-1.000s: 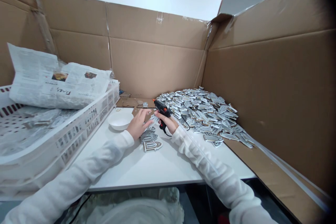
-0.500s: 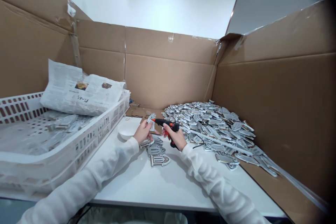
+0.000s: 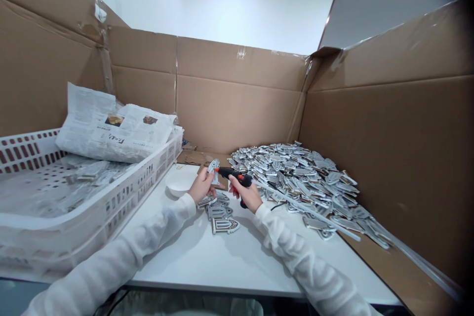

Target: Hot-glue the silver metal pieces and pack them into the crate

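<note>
My left hand (image 3: pixel 202 186) pinches a small grey arch-shaped cutout piece (image 3: pixel 214 168) and holds it upright above the white table (image 3: pixel 222 256). My right hand (image 3: pixel 249 196) grips a black glue gun (image 3: pixel 237 177) with an orange trigger. The gun's nozzle points left and touches the held piece. A long clear glue stick (image 3: pixel 307 210) trails from the back of the gun to the right. Several finished pieces (image 3: pixel 222 217) lie flat on the table just below both hands.
A big heap of the same grey pieces (image 3: pixel 299 173) lies right of my hands. A small white bowl (image 3: pixel 177 186) sits left of them. A white plastic crate (image 3: pixel 85 202) with newspaper (image 3: pixel 114 131) stands at left. Cardboard walls (image 3: pixel 237 103) enclose the table.
My left hand lifted a piece off the table and raised it upright. My right hand swung the glue gun's nozzle leftward against it. The camera view tilted up.
</note>
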The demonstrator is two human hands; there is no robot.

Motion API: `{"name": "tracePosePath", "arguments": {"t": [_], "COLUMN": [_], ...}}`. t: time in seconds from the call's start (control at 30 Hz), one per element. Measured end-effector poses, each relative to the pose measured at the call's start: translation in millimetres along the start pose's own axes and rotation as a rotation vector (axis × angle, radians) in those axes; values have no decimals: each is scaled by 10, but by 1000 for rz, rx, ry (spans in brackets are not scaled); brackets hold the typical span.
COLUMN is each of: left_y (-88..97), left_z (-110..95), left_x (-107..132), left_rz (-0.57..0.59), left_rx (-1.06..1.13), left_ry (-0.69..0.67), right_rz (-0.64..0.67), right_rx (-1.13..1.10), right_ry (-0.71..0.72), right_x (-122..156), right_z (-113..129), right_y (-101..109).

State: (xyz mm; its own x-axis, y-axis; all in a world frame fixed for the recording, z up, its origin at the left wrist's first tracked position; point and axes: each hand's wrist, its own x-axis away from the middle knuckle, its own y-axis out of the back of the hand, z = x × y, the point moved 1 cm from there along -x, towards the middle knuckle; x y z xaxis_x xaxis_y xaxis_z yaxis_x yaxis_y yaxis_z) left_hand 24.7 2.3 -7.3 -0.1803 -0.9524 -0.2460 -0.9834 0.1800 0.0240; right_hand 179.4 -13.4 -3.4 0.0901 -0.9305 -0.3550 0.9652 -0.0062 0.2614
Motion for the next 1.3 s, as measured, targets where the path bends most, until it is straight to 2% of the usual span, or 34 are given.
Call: {"name": "tracePosePath", "arguments": {"t": [0.27, 0.57, 0.77, 1.3], "left_y": [-16, -22, -45, -55], "left_z": [7, 43, 2, 32], "left_x": [34, 49, 77, 72], "left_rz": [-15, -68, -66, -37], "left_rx": [-71, -149, -131, -115], "left_ry": [-68, -119, -82, -66], "right_rz": [-58, -17, -53, -47], "right_rx": [143, 211, 272, 265], "right_ry": [-20, -6, 19, -35], "right_x": [-9, 32, 69, 73], "right_z": [-57, 49, 137, 139], "right_y": [21, 30, 31, 27]}}
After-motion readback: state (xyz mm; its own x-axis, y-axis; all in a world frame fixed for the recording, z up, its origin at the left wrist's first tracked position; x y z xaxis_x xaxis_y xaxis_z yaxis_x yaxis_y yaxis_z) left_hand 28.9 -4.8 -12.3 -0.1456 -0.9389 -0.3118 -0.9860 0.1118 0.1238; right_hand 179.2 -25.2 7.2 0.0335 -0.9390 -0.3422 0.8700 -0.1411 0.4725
